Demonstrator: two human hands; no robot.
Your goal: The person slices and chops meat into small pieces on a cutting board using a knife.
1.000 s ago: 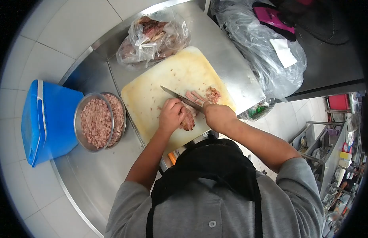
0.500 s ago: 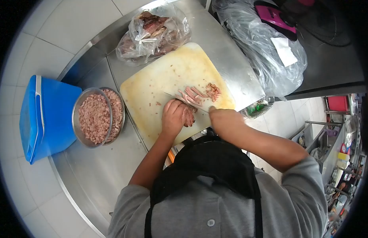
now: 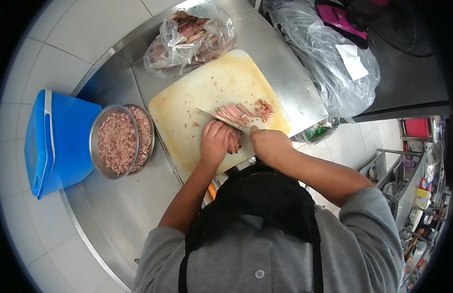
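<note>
My right hand (image 3: 269, 146) is closed around the handle of a knife (image 3: 221, 120), whose blade points up and left across the cutting board (image 3: 180, 110). Under the curled fingers of my left hand (image 3: 214, 141) a piece of meat (image 3: 233, 141) is pressed against the board, partly covered. The blade lies along the far side of this piece, close to my left fingertips. Just beyond it are several thin meat strips (image 3: 233, 114), lying side by side. A small heap of diced meat (image 3: 264, 110) sits to their right.
Left of the board, two bowls of diced meat (image 3: 116, 141) overlap beside a blue cooler (image 3: 65, 141). A clear bag of meat (image 3: 190, 41) rests behind the board on the steel counter (image 3: 124, 210). Large plastic bags (image 3: 324, 63) lie at the right.
My right hand and the knife have shifted left, and the blade reaches further across the board. More strips show beyond the blade. My left hand stays on the meat.
</note>
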